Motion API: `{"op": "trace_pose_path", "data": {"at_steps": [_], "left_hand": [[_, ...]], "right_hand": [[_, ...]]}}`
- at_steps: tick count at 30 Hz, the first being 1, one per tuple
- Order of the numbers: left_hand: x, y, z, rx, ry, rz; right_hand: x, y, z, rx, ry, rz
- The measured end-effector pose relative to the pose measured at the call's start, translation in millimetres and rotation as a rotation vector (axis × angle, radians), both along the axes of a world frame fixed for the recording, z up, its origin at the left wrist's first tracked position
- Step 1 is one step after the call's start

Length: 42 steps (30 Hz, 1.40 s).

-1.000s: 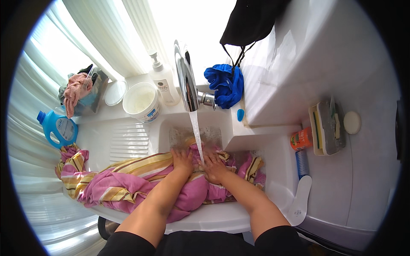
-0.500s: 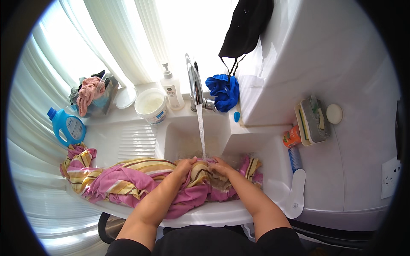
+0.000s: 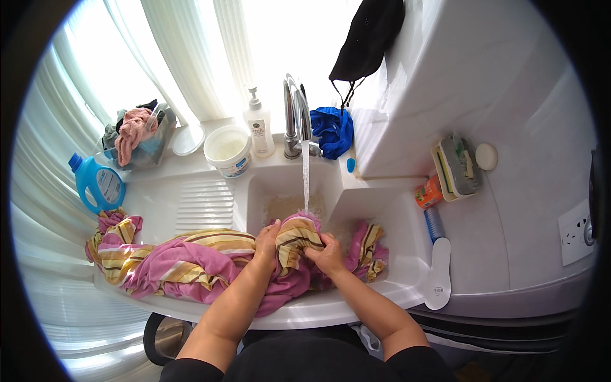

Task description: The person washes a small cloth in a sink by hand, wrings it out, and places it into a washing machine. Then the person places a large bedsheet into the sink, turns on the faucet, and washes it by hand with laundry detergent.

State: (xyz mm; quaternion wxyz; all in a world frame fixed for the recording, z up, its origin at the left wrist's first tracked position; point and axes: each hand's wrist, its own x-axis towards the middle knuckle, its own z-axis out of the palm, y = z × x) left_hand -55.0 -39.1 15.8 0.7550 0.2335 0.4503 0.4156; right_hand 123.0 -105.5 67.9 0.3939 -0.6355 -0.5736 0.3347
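Note:
A long pink cloth with yellow and brown stripes (image 3: pixel 191 270) drapes over the front of the white sink (image 3: pixel 407 254) and across the washboard side. My left hand (image 3: pixel 267 243) is closed on a bunched part of it. On the other side of that bunch, my right hand (image 3: pixel 326 254) grips the cloth with its fingers curled in. Between the two hands the striped fold bulges up under a stream of water (image 3: pixel 306 178) from the chrome faucet (image 3: pixel 291 121). The cloth's right end lies in the basin, and cloudy water shows behind the fold.
Along the back ledge stand a white tub (image 3: pixel 228 149), a pump bottle (image 3: pixel 259 130) and a bundled blue cloth (image 3: pixel 332 132). A blue detergent bottle (image 3: pixel 97 184) and a bin of clothes (image 3: pixel 137 137) are at left. At right are a brush (image 3: pixel 434 224) and a white insole (image 3: pixel 439 274).
Both hands have lifted the cloth between them into a raised fold under the running water. My right hand has shifted slightly nearer to me. The view has tilted a little.

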Motion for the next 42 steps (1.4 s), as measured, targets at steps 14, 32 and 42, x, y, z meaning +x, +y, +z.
{"op": "trace_pose_path", "data": {"at_steps": [14,32,42], "left_hand": [[15.8,-17.2,30.0,0.343,0.336,-0.069],[13.0,-13.3,92.5,1.250,1.702,-0.613],[23.9,57.9,20.8,0.875,2.002,-0.776]], "right_hand": [[-53.2,13.8,20.5,0.070,0.169,-0.133],[66.8,50.3,36.0,-0.433,-0.952,0.036],[-2.7,67.1,-129.4,-0.142,-0.913,0.420]]}}
